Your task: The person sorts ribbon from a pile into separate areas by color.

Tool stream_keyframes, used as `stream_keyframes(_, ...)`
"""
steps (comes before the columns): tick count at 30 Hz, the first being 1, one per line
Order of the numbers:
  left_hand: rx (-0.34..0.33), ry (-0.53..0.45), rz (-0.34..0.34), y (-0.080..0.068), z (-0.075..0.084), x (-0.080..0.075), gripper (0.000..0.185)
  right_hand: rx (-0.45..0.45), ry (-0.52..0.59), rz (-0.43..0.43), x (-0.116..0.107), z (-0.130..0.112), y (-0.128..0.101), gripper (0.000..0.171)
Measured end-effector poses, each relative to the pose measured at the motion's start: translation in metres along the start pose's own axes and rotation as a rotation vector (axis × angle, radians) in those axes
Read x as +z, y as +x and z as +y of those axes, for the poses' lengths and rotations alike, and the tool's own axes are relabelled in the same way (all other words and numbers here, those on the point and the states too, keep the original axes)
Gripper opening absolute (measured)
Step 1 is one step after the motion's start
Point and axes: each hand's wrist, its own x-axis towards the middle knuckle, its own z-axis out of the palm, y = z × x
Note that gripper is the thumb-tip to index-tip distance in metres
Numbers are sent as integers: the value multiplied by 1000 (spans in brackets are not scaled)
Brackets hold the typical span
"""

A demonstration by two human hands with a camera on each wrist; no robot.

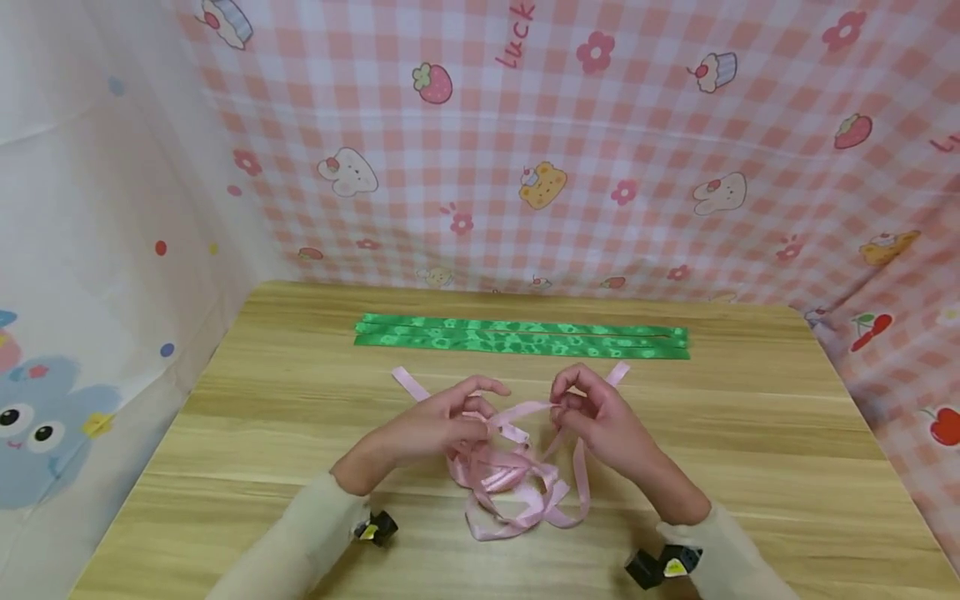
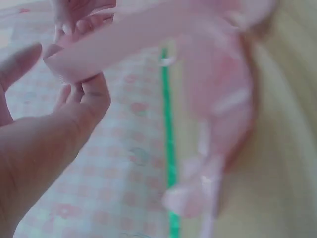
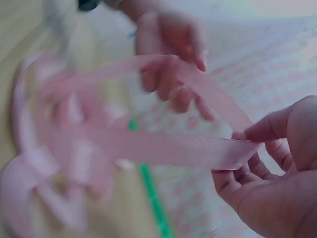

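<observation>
A long pink ribbon (image 1: 528, 500) lies in a loose tangle of loops on the table, in front of the person. Over the tangle's left side, the left hand (image 1: 450, 421) holds a length of it between thumb and bent fingers, its index finger lifted away. In the right hand (image 1: 600, 417) the ribbon is pinched at the fingertips. A short stretch of pink ribbon (image 3: 213, 96) runs between the two hands, above the table. From the left wrist, the left hand (image 2: 54, 129) appears with the ribbon folding across its fingertips; how firmly it grips is hard to see.
Shiny green ribbon (image 1: 517, 337) lies in flat, straight parallel strips across the table's far part. The wooden table (image 1: 765, 433) ends at a pink checked cloth (image 1: 480, 125) behind; a white patterned cloth (image 1: 97, 208) hangs at left. Pink ribbon ends stick out beyond both hands.
</observation>
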Motion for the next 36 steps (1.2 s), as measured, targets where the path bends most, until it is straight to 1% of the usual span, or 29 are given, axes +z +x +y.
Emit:
stream_keyframes(1, 10, -15, -23, -2, 5, 0, 47, -54, 33, -27, -1, -7, 0, 15)
stream_keyframes(3, 40, -22, -55, -7, 16, -2, 45, -133, 75, -85, -4, -22, 1, 17)
stream_keyframes(5, 80, -18, -58, -12, 27, -4, 41, -173, 90, -140, -9, -35, 2, 20)
stream_keyframes(7, 125, 5, -28, -17, 37, -7, 38, -176, 77, -188, -15, -47, 2, 25)
stream_keyframes(10, 173, 27, 43, -25, 51, -12, 36, -135, 62, -248, -25, -59, 3, 32)
stream_keyframes(12, 196, 45, 90, -31, 60, -17, 36, -112, 60, -280, -31, -63, 3, 32)
stream_keyframes(15, 230, 58, 130, -39, 68, -25, 36, -86, 22, -310, -39, -68, 3, 29)
stream_keyframes(18, 262, 65, 156, -47, 74, -32, 34, -75, -37, -320, -46, -71, 3, 23)
stream_keyframes(20, 287, 60, 162, -51, 75, -36, 32, -79, -62, -328, -50, -73, 2, 20)
stream_keyframes(23, 315, 54, 167, -56, 75, -41, 27, -95, -68, -337, -55, -77, 0, 18)
stream_keyframes(25, 333, 69, 173, -60, 75, -44, 26, -118, -71, -346, -57, -80, -1, 17)
stream_keyframes(30, 379, 97, 190, -69, 77, -52, 27, -161, -67, -368, -67, -90, -4, 22)
stream_keyframes(36, 449, 71, 183, -78, 76, -64, 29, -150, -59, -378, -82, -99, -10, 27)
